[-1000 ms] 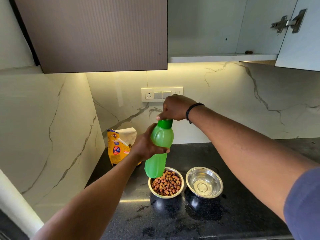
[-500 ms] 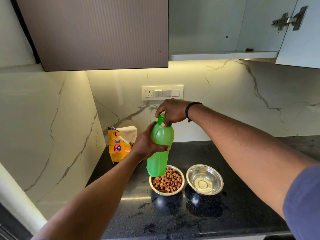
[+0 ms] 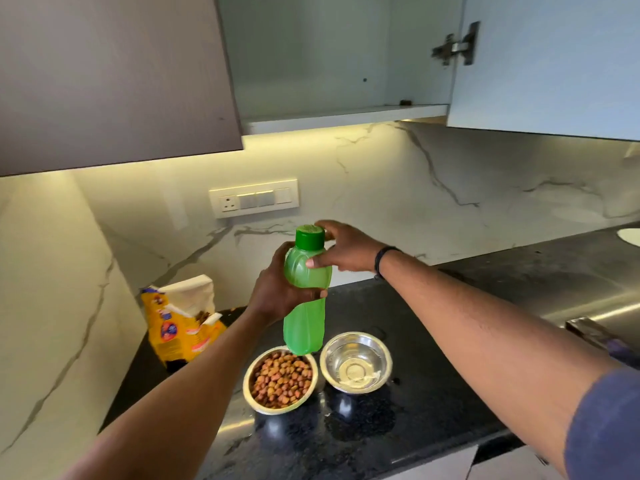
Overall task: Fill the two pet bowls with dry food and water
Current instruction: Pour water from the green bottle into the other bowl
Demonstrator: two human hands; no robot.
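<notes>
No legible text is showing anywhere. The yellow food bag (image 3: 180, 327) is carrying printed graphics and a blue-and-red round emblem, but its lettering is coming out too blurred to read. The green bottle (image 3: 306, 292) is showing no readable label.

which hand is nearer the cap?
Right. The right hand sits beside the cap, fingers touching it; the left hand grips the bottle lower down.

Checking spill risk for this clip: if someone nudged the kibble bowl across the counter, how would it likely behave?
The kibble bowl is shiny steel on a polished black counter, so it would probably slide rather than grip. It looks low and wide, so tipping seems unlikely. Kibble sits near the rim; a sharp push might spill some.
</notes>
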